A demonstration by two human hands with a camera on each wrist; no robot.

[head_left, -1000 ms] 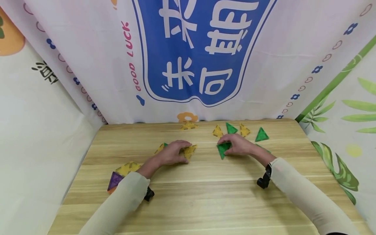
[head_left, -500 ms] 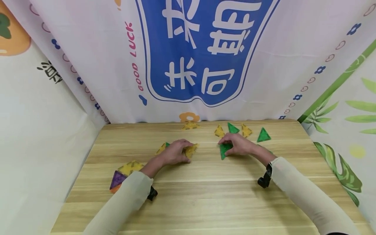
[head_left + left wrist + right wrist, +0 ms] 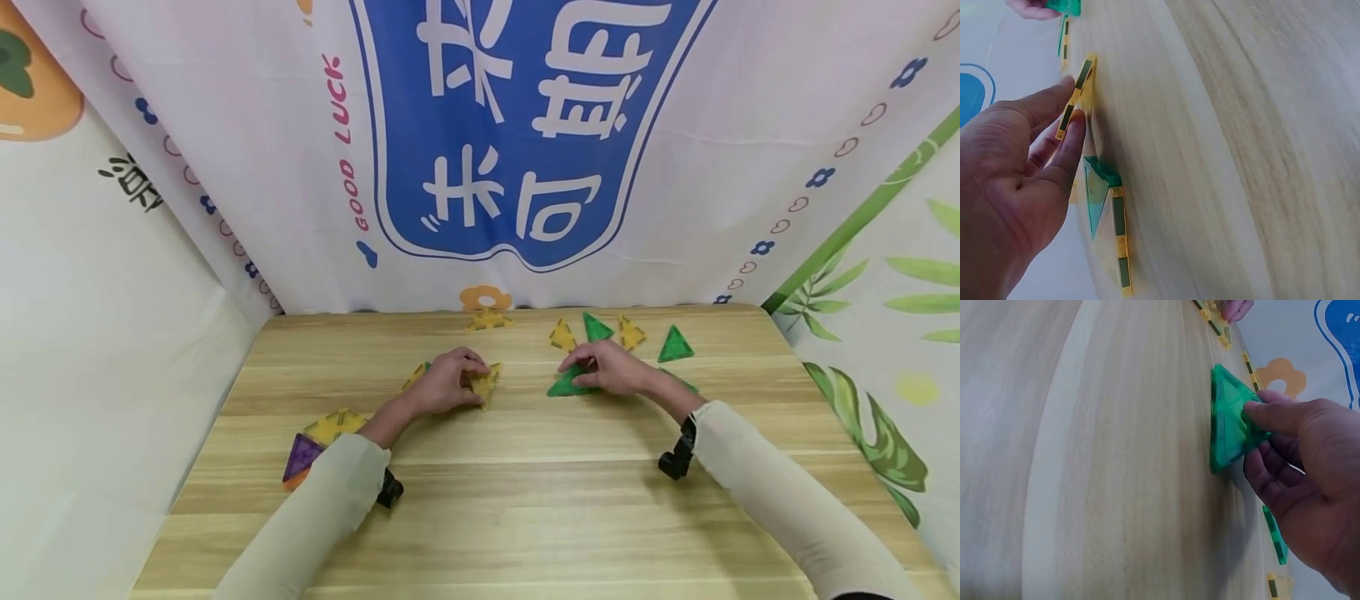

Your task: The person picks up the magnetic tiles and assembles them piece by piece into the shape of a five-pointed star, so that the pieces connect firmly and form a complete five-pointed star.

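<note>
My left hand pinches a yellow triangular magnetic tile between thumb and fingers; the left wrist view shows that tile tilted, with dark magnet strips along its edge. Across a gap to the right, my right hand pinches a green triangular magnetic tile. In the right wrist view this green tile has its thumb on one face and fingers behind. Partly hidden behind the left hand, a yellow tile and a green tile stand side by side.
At the left lie yellow tiles, a purple tile and an orange piece. Along the wooden table's back edge are a yellow tile and, farther right, green tiles and yellow ones. A printed cloth hangs behind.
The green tile in my right hand has turned, from pointing downward to having a long edge along the bottom. My left hand has shifted slightly and its yellow tile stands steeper.
</note>
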